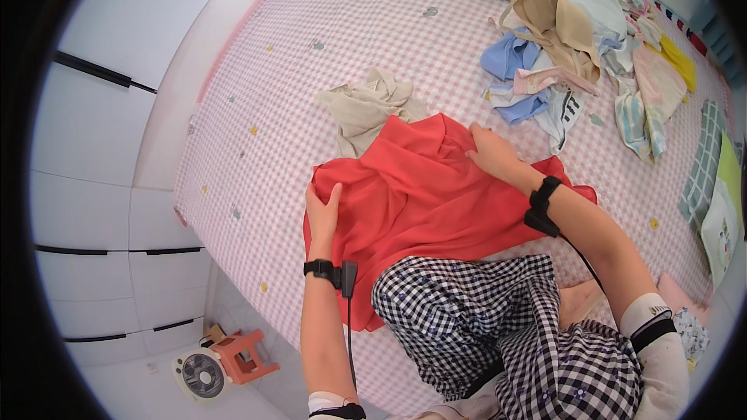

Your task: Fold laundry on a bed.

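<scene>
A red cloth garment [408, 204] lies spread and wrinkled in front of me, partly over my lap. Its left edge is in my left hand [323, 213], with the thumb on top of the fabric. At the upper right of the garment, my right hand [495, 151] grips the cloth near a raised fold. Just beyond the red fabric sits a crumpled beige garment [373, 102], its near side partly covered. My knees, in black-and-white checked trousers [443, 309], are close to the garment's near edge.
A pink-and-white checked bedspread [280, 105] lies under everything. Farther right is a heap of mixed clothes, including a tan garment [551, 23] and a blue one [510, 55]. White cabinets [81, 128] line the left, with a fan [203, 374] and orange stool [248, 356] on the floor.
</scene>
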The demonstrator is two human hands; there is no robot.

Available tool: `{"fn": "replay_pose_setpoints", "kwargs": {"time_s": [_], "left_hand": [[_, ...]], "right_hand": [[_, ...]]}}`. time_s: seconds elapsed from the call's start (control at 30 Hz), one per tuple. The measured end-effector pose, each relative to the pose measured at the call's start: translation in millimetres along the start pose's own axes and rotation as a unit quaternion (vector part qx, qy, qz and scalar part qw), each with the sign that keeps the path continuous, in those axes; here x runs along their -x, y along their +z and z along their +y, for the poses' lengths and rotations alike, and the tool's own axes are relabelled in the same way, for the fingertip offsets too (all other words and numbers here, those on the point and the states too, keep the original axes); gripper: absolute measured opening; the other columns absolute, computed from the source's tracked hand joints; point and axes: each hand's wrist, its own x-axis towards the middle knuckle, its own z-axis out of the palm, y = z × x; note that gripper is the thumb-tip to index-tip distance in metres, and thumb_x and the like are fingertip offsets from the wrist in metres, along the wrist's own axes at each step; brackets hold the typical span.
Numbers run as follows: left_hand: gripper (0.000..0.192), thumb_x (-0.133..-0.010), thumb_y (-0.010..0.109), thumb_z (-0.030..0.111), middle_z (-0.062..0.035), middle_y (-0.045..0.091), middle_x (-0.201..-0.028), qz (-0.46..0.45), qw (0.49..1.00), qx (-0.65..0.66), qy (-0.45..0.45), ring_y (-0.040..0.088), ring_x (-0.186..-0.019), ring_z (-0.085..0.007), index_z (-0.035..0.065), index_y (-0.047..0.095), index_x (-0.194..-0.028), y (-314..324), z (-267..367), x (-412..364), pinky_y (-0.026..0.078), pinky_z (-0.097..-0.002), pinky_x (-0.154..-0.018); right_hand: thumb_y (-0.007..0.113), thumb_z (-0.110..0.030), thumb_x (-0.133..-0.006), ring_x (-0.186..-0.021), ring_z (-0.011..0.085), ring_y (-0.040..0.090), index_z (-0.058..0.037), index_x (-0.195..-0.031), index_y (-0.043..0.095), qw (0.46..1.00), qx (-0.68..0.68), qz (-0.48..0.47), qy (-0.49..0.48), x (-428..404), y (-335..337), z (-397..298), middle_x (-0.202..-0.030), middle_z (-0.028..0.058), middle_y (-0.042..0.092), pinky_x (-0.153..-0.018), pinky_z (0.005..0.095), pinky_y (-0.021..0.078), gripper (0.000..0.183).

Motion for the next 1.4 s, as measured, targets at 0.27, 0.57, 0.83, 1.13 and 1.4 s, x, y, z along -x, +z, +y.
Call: {"fn": "replay_pose_setpoints", "kwargs": {"time_s": [0.27,0.57,0.83,1.13,1.4], "left_hand": [[0.040,-0.084,0.061,0.028,-0.0111,0.063,-0.098,-0.092,0.967,0.216,-0.102,0.059,-0.084,-0.0186,-0.0063,0.056,-0.105,-9,-9,6,0.046,-0.0289,-0.076],[0.024,-0.089,0.056,0.024,-0.0021,0.061,-0.093,-0.036,0.953,0.289,-0.085,0.056,-0.083,-0.0084,0.0032,0.061,-0.100,-142,10,78,0.044,-0.0212,-0.073],[0.043,-0.088,0.052,0.017,-0.0184,0.048,-0.124,-0.003,0.831,0.539,-0.138,0.048,-0.114,-0.0277,-0.0060,0.042,-0.122,-243,59,-2,0.041,-0.0341,-0.094],[0.063,-0.084,0.060,0.029,-0.0204,0.037,-0.134,0.067,0.982,0.170,-0.055,0.035,-0.125,-0.0265,-0.0056,0.035,-0.130,-113,-57,48,0.027,-0.0337,-0.103],[0.057,-0.079,0.068,0.027,-0.0192,0.049,-0.117,0.131,0.975,0.110,-0.144,0.048,-0.108,-0.0225,-0.0068,0.045,-0.118,-38,-100,216,0.039,-0.0318,-0.091]], "right_hand": [[0.053,-0.017,-0.089,-0.093,0.0183,0.059,-0.0009,-0.105,0.055,0.601,-0.786,-0.028,0.141,49,-72,63,-0.103,0.0080,0.062,-0.085,0.0311,0.0461,0.023],[0.057,-0.010,-0.086,-0.087,0.0093,0.059,-0.0024,-0.107,0.052,0.757,-0.634,-0.149,0.061,102,-151,33,-0.094,0.0038,0.061,-0.079,0.0230,0.0470,0.023],[0.062,-0.011,-0.081,-0.095,0.0144,0.055,0.0025,-0.122,0.044,0.786,-0.608,-0.047,-0.101,-30,-198,-61,-0.110,0.0105,0.054,-0.083,0.0252,0.0446,0.047],[0.064,-0.029,-0.081,-0.127,0.0276,0.035,0.0026,-0.135,0.026,0.955,-0.264,0.015,-0.135,-20,-63,-15,-0.136,0.0215,0.035,-0.103,0.0371,0.0294,0.074],[0.070,-0.029,-0.076,-0.121,0.0339,0.040,0.0058,-0.128,0.033,0.999,-0.030,-0.007,-0.040,120,-50,77,-0.127,0.0265,0.042,-0.101,0.0368,0.0327,0.073]]}}
